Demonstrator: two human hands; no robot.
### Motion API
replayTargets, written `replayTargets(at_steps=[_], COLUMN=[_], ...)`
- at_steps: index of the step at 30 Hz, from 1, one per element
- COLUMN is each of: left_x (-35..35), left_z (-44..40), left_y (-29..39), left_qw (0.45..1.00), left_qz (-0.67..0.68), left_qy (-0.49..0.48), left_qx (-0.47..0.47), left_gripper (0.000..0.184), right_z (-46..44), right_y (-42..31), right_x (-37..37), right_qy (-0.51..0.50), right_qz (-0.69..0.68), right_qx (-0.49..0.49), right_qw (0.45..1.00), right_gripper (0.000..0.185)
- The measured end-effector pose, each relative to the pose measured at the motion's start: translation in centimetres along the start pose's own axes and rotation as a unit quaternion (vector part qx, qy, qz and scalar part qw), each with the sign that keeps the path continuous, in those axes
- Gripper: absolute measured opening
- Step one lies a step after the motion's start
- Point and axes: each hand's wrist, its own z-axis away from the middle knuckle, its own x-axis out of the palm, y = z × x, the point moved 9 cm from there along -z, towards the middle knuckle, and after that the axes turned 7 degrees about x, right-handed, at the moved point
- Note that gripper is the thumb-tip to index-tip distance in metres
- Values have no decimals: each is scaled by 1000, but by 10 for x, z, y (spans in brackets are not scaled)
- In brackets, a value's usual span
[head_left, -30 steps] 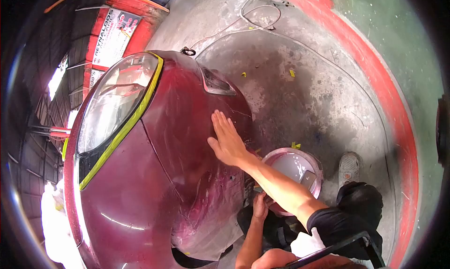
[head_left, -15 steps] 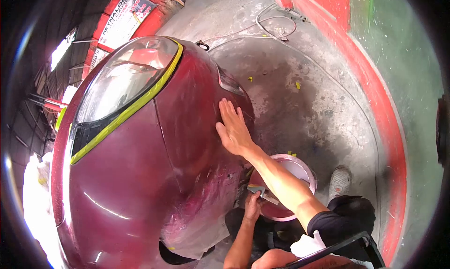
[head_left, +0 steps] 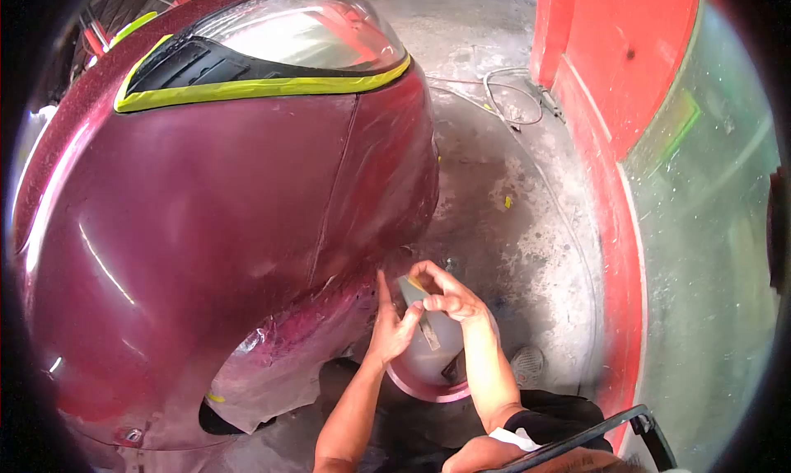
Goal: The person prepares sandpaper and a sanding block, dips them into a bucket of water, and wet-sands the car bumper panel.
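A folded grey sheet that looks like sandpaper, with a yellowish edge, is held between my two hands above a pinkish bucket. My right hand is closed on it, its fingers curled round the upper end. My left hand has its thumb against the sheet, one finger pointing up, other fingers partly hidden. Cloudy liquid and a dark object show in the bucket. Left of my hands stands a dark red car body, its lower edge scuffed pink and dull.
Yellow-green tape borders a clear glassy panel on the car. Pale masking sheet covers the wheel opening. A hose or cable runs along the stained concrete floor near a red and green wall. My shoe is beside the bucket.
My right hand has left the car's surface and come down to the sandpaper, which my left hand held over the bucket. The view has turned and lowered.
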Motion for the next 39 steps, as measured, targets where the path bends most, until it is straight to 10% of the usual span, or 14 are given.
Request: replayTargets(at_steps=[9,14,19,39], left_x=[13,15,17,17], left_z=[3,51,67,64], left_y=[-32,-119,-142,-164], left_qw=[986,786,871,853], left_qz=[-135,-554,-454,-502], left_qy=[-91,-220,-109,-67], left_qx=[42,166,150,126], left_gripper=[103,77,66,57], right_z=[-2,-28,-54,-49], right_y=[-28,-111,-137,-111], right_x=[-75,-81,-54,-34], right_qy=[257,490,507,509], right_qz=[8,271,284,237], right_qx=[-110,-302,-337,-337], right_qw=[960,771,741,756], right_gripper=[47,46,42,39])
